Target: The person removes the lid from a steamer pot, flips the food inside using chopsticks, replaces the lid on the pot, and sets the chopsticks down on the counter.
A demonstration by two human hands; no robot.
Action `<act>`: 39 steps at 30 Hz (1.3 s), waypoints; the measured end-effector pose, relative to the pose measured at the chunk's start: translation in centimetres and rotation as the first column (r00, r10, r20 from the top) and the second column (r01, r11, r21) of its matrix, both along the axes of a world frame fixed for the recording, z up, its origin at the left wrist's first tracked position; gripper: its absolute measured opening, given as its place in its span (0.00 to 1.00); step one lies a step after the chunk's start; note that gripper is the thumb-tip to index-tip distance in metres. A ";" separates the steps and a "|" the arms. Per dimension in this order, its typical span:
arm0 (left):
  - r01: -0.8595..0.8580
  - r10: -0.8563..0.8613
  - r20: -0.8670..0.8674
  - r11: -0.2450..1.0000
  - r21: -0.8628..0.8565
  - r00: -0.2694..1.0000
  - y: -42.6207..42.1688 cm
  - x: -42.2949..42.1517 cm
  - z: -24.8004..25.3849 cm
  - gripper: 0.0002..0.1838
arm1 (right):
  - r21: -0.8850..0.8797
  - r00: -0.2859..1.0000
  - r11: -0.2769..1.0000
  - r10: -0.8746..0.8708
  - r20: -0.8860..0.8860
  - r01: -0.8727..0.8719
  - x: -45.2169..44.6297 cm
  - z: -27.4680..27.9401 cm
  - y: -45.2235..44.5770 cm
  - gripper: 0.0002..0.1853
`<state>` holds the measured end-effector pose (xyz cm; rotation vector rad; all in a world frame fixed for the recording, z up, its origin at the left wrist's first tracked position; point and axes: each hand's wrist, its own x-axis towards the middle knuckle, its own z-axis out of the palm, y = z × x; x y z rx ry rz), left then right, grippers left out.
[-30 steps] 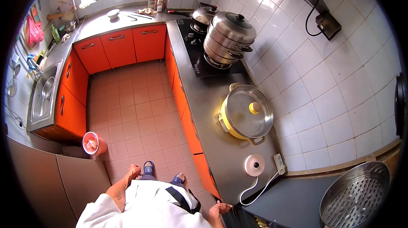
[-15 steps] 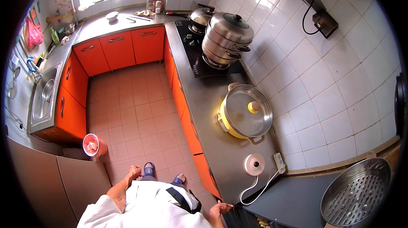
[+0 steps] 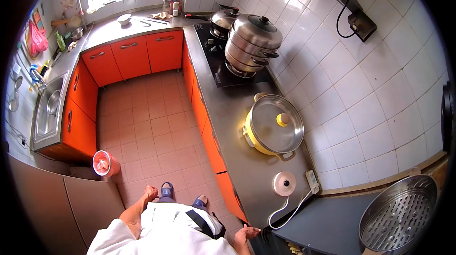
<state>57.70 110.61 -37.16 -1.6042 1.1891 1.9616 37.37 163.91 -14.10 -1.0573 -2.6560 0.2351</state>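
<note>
My left hand [image 3: 151, 192] hangs beside my body over the floor, its fingers curled in and nothing visible in them. On the other side, my right hand [image 3: 247, 232] is held out with its fingers extended and no object in it. Its fingertips are by the corner of the steel counter [image 3: 259, 207]; whether they touch it I cannot tell. A round pink-white base with a black centre [image 3: 284, 183] lies on that counter, its white cord leading to a power strip [image 3: 312, 182]. Beyond it stands a yellow electric pot [image 3: 275, 126] with a glass lid on.
A stacked steel steamer [image 3: 251, 43] and a lidded pan [image 3: 223, 19] sit on the black gas hob [image 3: 213, 60]. A perforated steamer tray [image 3: 399, 217] is at the lower right. To the left are a sink [image 3: 50, 107] and a pink bin [image 3: 105, 163] on the tiled floor.
</note>
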 end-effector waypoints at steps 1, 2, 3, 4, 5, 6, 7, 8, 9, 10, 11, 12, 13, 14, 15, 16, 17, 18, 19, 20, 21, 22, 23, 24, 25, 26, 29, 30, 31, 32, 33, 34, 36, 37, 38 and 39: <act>0.039 -0.038 0.017 0.999 -0.029 0.999 -0.1 0.0 0.7 0.16 | 0.000 1.000 1.000 0.001 0.000 -0.001 0.2 -0.2 0.1 0.19; 0.111 -0.106 0.053 0.990 -0.090 0.993 0.1 -0.9 2.6 0.15 | -0.145 0.977 0.986 0.048 -0.207 -0.080 0.5 -2.3 1.2 0.17; 0.196 -0.182 0.101 0.969 -0.149 0.978 0.4 -1.4 4.7 0.13 | -0.274 0.911 0.940 0.078 -0.405 -0.202 1.2 -4.5 2.6 0.16; 0.325 -0.294 0.160 0.918 -0.225 0.942 0.8 -1.9 6.5 0.12 | -0.130 0.901 0.899 0.393 -0.186 -0.419 1.8 -6.8 5.2 0.15; 0.422 -0.367 0.225 0.857 -0.295 0.903 1.5 -2.1 8.4 0.11 | -0.028 0.755 0.754 0.656 0.006 -0.656 2.5 -9.1 7.9 0.14; 0.494 -0.407 0.288 0.781 -0.383 0.867 2.1 -2.6 10.1 0.11 | -0.005 0.690 0.690 0.724 -0.003 -0.724 1.4 -7.5 6.0 0.14; 0.562 -0.432 0.364 0.689 -0.457 0.825 2.9 -3.4 12.4 0.11 | 0.003 0.692 0.693 0.720 -0.042 -0.721 0.5 -6.5 3.5 0.15; 0.505 -0.368 0.352 0.709 -0.493 0.861 3.1 -2.8 8.8 0.10 | 0.015 0.687 0.689 0.723 -0.067 -0.724 -0.6 -4.7 1.4 0.15; 0.457 -0.317 0.338 0.714 -0.529 0.886 2.9 -2.6 4.7 0.10 | 0.028 0.677 0.681 0.731 -0.086 -0.732 -1.6 -3.6 -0.4 0.15; 0.409 -0.259 0.333 0.737 -0.538 0.907 3.1 -2.9 5.5 0.10 | 0.031 0.666 0.672 0.739 -0.099 -0.740 -2.4 -2.9 -1.8 0.15; 0.370 -0.205 0.367 0.803 -0.466 0.907 3.3 -4.2 7.8 0.11 | 0.034 0.662 0.668 0.743 -0.100 -0.744 -3.0 -2.4 -2.7 0.16; 0.337 -0.171 0.401 0.856 -0.392 0.900 3.3 -4.9 9.9 0.13 | 0.032 0.661 0.666 0.744 -0.102 -0.745 -3.7 -2.1 -3.6 0.16; 0.322 -0.187 0.344 0.860 -0.395 0.920 3.2 -4.7 11.4 0.15 | 0.025 0.664 0.670 0.740 -0.104 -0.742 -4.2 -2.0 -4.4 0.16; 0.299 -0.163 0.335 0.862 -0.410 0.928 3.2 -4.6 11.6 0.16 | 0.021 0.672 0.677 0.733 -0.105 -0.736 -4.6 -2.0 -5.1 0.16; 0.279 -0.143 0.326 0.862 -0.423 0.935 3.5 -4.3 11.8 0.16 | 0.016 0.682 0.687 0.724 -0.102 -0.727 -5.0 -1.9 -5.5 0.17; 0.284 -0.145 0.309 0.835 -0.471 0.940 3.6 -3.6 10.4 0.16 | 0.012 0.691 0.695 0.716 -0.100 -0.719 -5.3 -1.8 -6.0 0.17; 0.283 -0.148 0.302 0.833 -0.475 0.942 3.6 -3.5 10.5 0.16 | 0.009 0.699 0.703 0.708 -0.099 -0.711 -5.7 -1.7 -6.4 0.17; 0.265 -0.123 0.321 0.856 -0.444 0.939 3.8 -3.4 10.5 0.16 | 0.005 0.706 0.709 0.702 -0.100 -0.705 -5.9 -1.6 -6.6 0.17; 0.244 -0.099 0.343 0.877 -0.413 0.934 3.8 -3.3 10.8 0.16 | 0.002 0.714 0.717 0.693 -0.099 -0.697 -6.1 -1.6 -6.9 0.18; 0.275 -0.153 0.322 0.885 -0.376 0.934 3.4 -2.8 10.1 0.17 | -0.002 0.720 0.723 0.687 -0.098 -0.691 -6.3 -1.5 -7.1 0.18; 0.278 -0.157 0.320 0.883 -0.377 0.934 3.2 -2.4 9.3 0.17 | -0.003 0.729 0.732 0.678 -0.098 -0.681 -6.3 -1.5 -7.2 0.18; 0.263 -0.152 0.290 0.881 -0.393 0.945 3.2 -1.8 6.5 0.17 | -0.007 0.736 0.739 0.670 -0.094 -0.674 -6.5 -1.3 -7.3 0.18; 0.247 -0.148 0.259 0.879 -0.408 0.954 3.2 -1.7 5.0 0.17 | -0.007 0.745 0.748 0.660 -0.095 -0.663 -6.4 -1.2 -7.4 0.19; 0.253 -0.155 0.258 0.878 -0.407 0.954 3.1 -2.1 5.2 0.17 | -0.011 0.753 0.756 0.651 -0.093 -0.654 -6.5 -1.1 -7.3 0.19; 0.257 -0.133 0.314 0.881 -0.396 0.940 3.2 -2.7 6.2 0.16 | -0.011 0.761 0.764 0.642 -0.092 -0.645 -6.5 -1.1 -7.3 0.19; 0.262 -0.111 0.371 0.885 -0.386 0.922 3.3 -3.2 7.2 0.15 | -0.015 0.768 0.770 0.634 -0.090 -0.638 -6.5 -1.1 -7.1 0.19; 0.209 -0.059 0.334 0.877 -0.433 0.941 3.7 -3.8 10.3 0.12 | -0.025 0.797 0.799 0.597 -0.091 -0.601 -6.1 -1.1 -6.5 0.20; 0.224 -0.075 0.337 0.875 -0.429 0.938 3.6 -4.0 11.1 0.12 | -0.028 0.806 0.808 0.585 -0.089 -0.589 -6.1 -1.0 -6.2 0.20; 0.224 -0.082 0.332 0.881 -0.416 0.940 3.6 -4.1 11.5 0.11 | -0.033 0.819 0.820 0.566 -0.091 -0.571 -5.8 -1.0 -5.8 0.21; 0.224 -0.090 0.326 0.887 -0.403 0.941 3.5 -4.2 12.0 0.11 | -0.037 0.833 0.834 0.545 -0.095 -0.550 -5.6 -1.0 -5.4 0.21; 0.246 -0.112 0.330 0.884 -0.398 0.937 3.4 -4.2 12.4 0.11 | -0.041 0.845 0.846 0.526 -0.094 -0.531 -5.3 -1.0 -5.0 0.21; 0.320 -0.181 0.356 0.867 -0.383 0.917 3.1 -4.2 12.8 0.10 | -0.047 0.861 0.862 0.499 -0.098 -0.505 -4.8 -1.0 -4.5 0.21; 0.441 -0.301 0.385 0.824 -0.357 0.873 3.1 -4.1 12.5 0.09 | -0.058 0.895 0.896 0.433 -0.103 -0.440 -3.9 -1.2 -3.4 0.22; 0.364 -0.259 0.304 0.856 -0.367 0.917 2.9 -3.3 10.9 0.11 | -0.065 0.914 0.914 0.392 -0.106 -0.400 -3.3 -1.3 -3.1 0.22; 0.285 -0.214 0.221 0.886 -0.367 0.951 2.7 -2.4 9.4 0.13 | -0.071 0.931 0.932 0.348 -0.106 -0.356 -2.9 -1.6 -2.4 0.22; 0.261 -0.224 0.156 0.919 -0.295 0.962 1.9 -1.3 5.3 0.16 | -0.079 0.948 0.948 0.298 -0.111 -0.307 -2.5 -2.1 -1.7 0.23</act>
